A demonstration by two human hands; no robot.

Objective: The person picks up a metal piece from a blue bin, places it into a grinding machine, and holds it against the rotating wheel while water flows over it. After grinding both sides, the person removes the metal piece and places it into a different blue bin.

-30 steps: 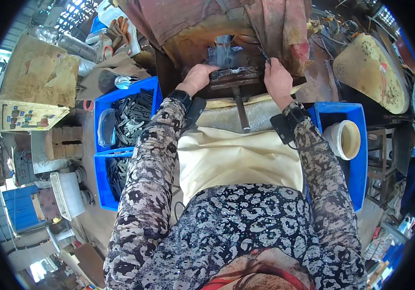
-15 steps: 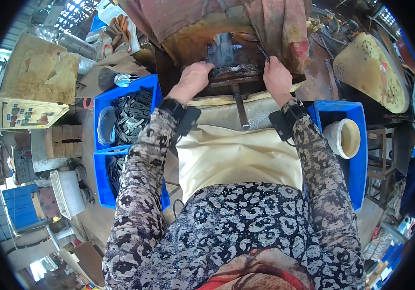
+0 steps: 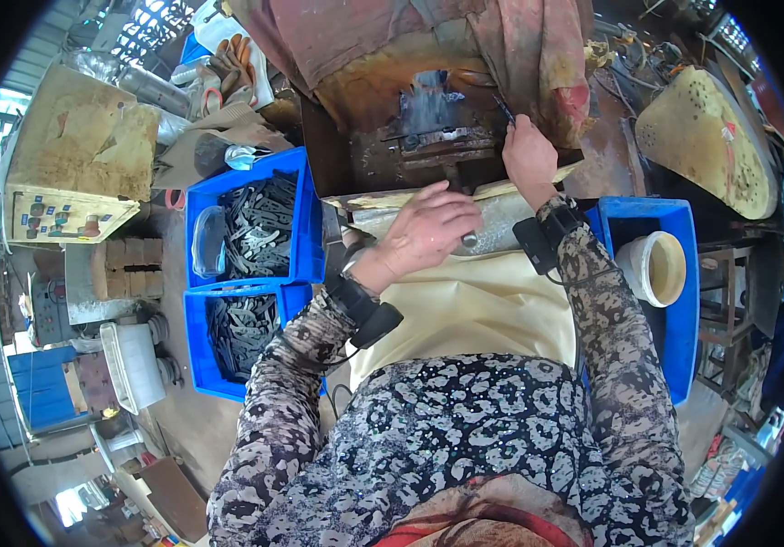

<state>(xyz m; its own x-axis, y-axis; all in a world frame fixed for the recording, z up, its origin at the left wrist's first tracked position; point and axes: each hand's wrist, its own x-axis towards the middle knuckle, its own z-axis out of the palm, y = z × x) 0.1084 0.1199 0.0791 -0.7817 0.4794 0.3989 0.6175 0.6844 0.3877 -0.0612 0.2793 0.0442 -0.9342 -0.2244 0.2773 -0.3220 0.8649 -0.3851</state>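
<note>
My left hand (image 3: 433, 223) lies across the handle (image 3: 470, 241) of the fixture, its fingers apart and loosely bent. Only the handle's near end and a short upper part show around it. Pinched in my right hand (image 3: 530, 157), a slim dark metal piece (image 3: 504, 108) points up and to the left; its exact kind is unclear. Between and beyond my hands, a metal fixture (image 3: 446, 141) sits inside a rusty, cloth-hooded enclosure (image 3: 328, 150). Behind the fixture is a bright, bluish-grey blurred patch (image 3: 428, 100).
At left stand two blue bins (image 3: 302, 214) of dark metal pieces (image 3: 259, 228). A blue bin (image 3: 688, 301) at right holds a white bucket (image 3: 654, 269). A worn control box (image 3: 77, 155) is far left, a perforated yellowish panel (image 3: 706, 137) far right. Pale cloth (image 3: 483, 305) covers my lap.
My left hand has left the fixture's left side and come back down to the handle. My right hand keeps the slim dark piece near the enclosure's right side. The view has shifted slightly.
</note>
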